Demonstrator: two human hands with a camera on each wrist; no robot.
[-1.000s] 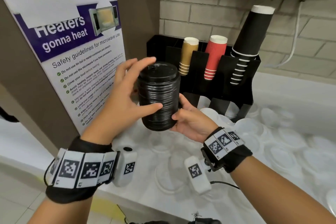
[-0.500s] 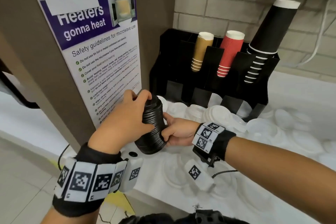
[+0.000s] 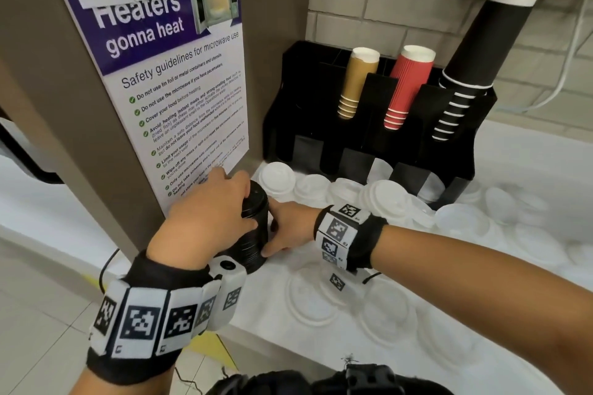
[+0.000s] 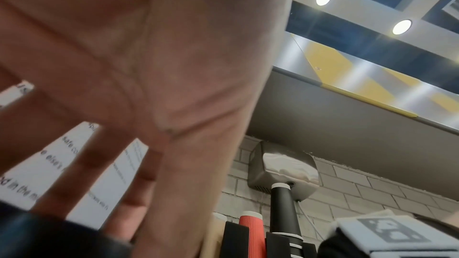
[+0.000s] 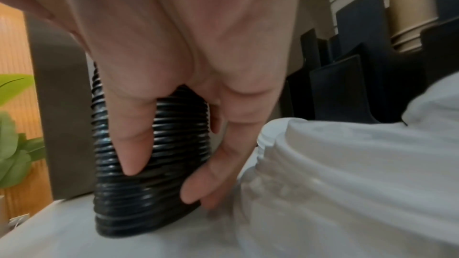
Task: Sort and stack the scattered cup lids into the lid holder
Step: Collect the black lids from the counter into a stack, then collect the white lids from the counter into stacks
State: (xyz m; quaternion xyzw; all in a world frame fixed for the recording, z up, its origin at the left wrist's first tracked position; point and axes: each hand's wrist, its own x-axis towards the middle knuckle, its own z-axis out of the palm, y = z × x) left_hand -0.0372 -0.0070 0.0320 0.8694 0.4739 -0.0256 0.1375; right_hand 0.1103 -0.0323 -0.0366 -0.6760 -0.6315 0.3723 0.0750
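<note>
A tall black lid stack [image 3: 255, 234] stands slightly tilted on the white counter [image 3: 321, 340], next to the poster panel. My left hand [image 3: 244, 202] grips its top from above, and my right hand [image 3: 282, 228] holds its right side low down. In the right wrist view my fingers [image 5: 134, 144] lie along the ribbed black lid stack [image 5: 139, 203], whose base touches the counter. The black lid holder [image 3: 378, 96] stands behind, at the wall. White lids [image 3: 276, 179] lie piled before it, and more white lids [image 3: 462, 221] are scattered to the right. My palm fills the left wrist view.
A brown panel with a microwave poster [image 3: 179, 90] rises close on the left. The holder's upper slots carry brown cups [image 3: 356, 83], red cups [image 3: 407, 86] and tall black cups [image 3: 475, 58]. Clear lids [image 3: 317, 301] lie flat near the counter's front edge.
Both hands have brought the black lid stack down from in front of the holder to the counter beside the poster panel. The left hand shifted from its side to its top.
</note>
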